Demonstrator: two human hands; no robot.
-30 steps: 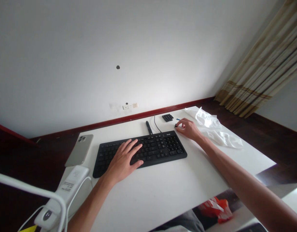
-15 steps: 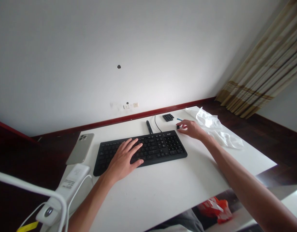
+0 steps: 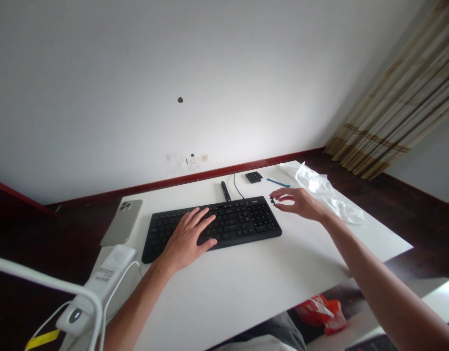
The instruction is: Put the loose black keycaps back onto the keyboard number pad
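A black keyboard (image 3: 229, 240) lies across the white table. My left hand (image 3: 187, 241) rests flat on its middle-left keys with fingers spread. Just past the keyboard's right end, my right hand (image 3: 295, 202) is raised a little above the table. Between its thumb and fingertips it pinches a small black keycap (image 3: 272, 200). Several black keycaps (image 3: 254, 177) lie grouped together near the far edge. Closer to my right hand is a thin blue tool (image 3: 278, 183). A black pen-like item (image 3: 226, 191) lies behind the keyboard beside its cable (image 3: 238, 187).
Crumpled white plastic (image 3: 312, 180) lies along the table's right side. At the left are a phone (image 3: 124, 222) and a white power strip (image 3: 107, 273), with a curved white lamp arm (image 3: 45, 280) in front. A red bag (image 3: 321, 312) sits below the near edge.
My right hand has drawn back toward me with the small keycap, from near the blue tool to beside the keyboard's end, uncovering the tool. My left hand has stayed in place.
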